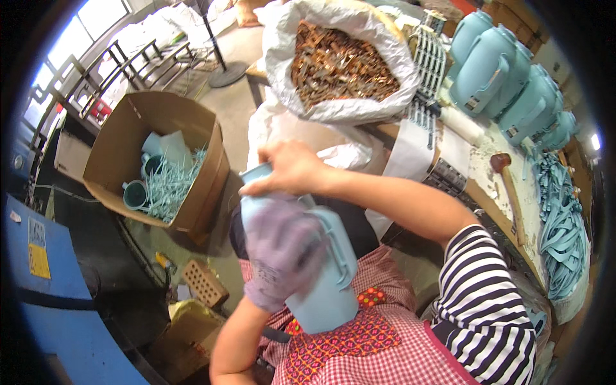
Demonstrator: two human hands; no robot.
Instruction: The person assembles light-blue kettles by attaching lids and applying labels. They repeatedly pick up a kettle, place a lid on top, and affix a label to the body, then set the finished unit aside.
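Note:
A light-blue plastic jug body point(330, 298) with a side handle lies slanted across my lap, over a red checked apron point(378, 346). My left hand point(282, 244), in a pale purple glove, is closed round its middle and somewhat smeared by motion. At the jug's far end my bare right hand point(292, 167) grips the rim, thumb on the near side and fingers over the top. The gloved palm hides part of the jug's wall, and what lies inside that end cannot be seen.
A white sack point(276, 64) of copper-coloured metal pieces stands ahead. Several finished-looking blue jugs point(481, 77), a mallet point(507, 183) and blue strips point(561, 237) lie on the right-hand table. A cardboard box point(208, 173) of blue scraps, a brick point(204, 282) and a blue machine point(48, 256) are left.

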